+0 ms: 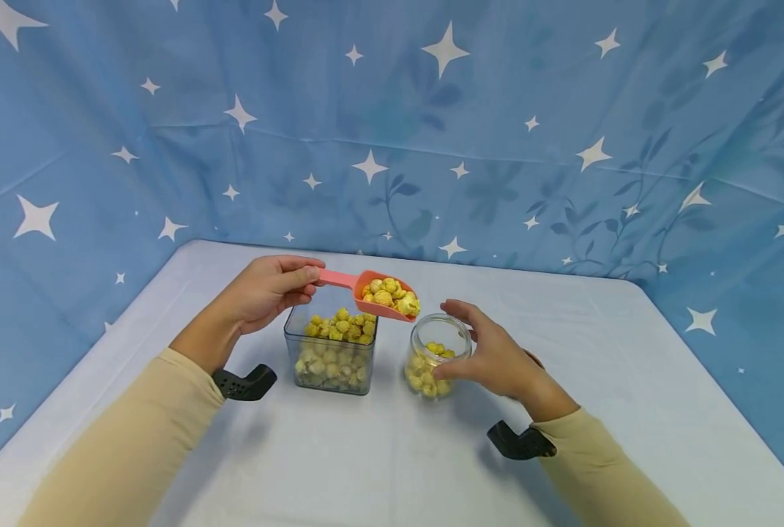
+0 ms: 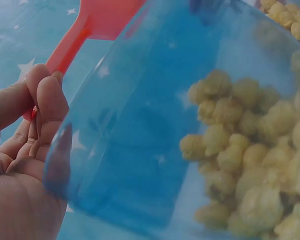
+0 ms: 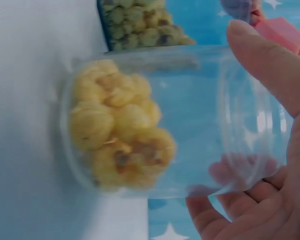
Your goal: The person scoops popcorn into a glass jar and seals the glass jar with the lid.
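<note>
Cloth sleeves [image 1: 124, 432], clear round jar [image 3: 195, 120]

Studio-like setup: starry blue cloth [image 1: 392, 88], white table [image 1: 378, 468]

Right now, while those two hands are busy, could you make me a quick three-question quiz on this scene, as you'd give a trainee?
1. Which hand grips the coral scoop that carries popcorn? A) right B) left C) both
2. Fill the gap: in the head view, the rectangular clear container stands to the ____ of the clear jar.
3. True or false: the jar is filled to its rim.

Key:
1. B: the left hand pinches the scoop's handle.
2. left
3. False: the right wrist view shows popcorn only in the jar's lower part, with room above it.
</note>
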A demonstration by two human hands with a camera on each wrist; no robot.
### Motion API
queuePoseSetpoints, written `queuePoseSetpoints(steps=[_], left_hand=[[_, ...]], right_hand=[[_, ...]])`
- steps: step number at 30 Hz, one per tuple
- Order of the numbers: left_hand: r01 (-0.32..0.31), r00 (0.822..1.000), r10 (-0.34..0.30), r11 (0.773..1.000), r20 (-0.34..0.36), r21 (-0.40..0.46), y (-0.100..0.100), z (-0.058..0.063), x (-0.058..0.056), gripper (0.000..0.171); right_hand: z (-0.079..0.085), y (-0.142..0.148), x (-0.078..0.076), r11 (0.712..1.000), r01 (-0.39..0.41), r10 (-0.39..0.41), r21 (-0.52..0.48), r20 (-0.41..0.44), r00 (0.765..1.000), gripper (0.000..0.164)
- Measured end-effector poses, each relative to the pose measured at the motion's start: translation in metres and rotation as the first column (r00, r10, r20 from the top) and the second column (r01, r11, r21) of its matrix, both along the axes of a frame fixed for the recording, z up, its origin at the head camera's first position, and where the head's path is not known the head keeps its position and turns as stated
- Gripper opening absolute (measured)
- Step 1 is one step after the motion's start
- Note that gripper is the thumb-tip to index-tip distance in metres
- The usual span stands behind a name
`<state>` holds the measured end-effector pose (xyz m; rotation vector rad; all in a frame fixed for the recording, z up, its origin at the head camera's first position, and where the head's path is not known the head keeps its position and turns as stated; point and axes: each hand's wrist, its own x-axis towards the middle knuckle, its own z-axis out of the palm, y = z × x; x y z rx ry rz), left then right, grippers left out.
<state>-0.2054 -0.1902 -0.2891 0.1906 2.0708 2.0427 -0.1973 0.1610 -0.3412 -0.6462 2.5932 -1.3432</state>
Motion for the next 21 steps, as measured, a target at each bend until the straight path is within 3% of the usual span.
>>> queuePoseSetpoints(steps=[6, 21], left_hand=[[0.025, 1.000, -0.025, 0.999, -0.005, -0.028, 0.014, -0.001, -0.005, 0.041], [0.020, 0.999, -0.026, 0.983, -0.027, -0.184, 0.038, 0.012, -0.007, 0.038]], right_hand=[[-0.010, 0.002, -0.001, 0.999, 0.025, -0.026, 0.028, 0.032, 0.999, 0.101], [-0.013, 0.002, 0.000, 0.998, 0.053, -0.056, 0.044, 0.067, 0.996, 0.101]])
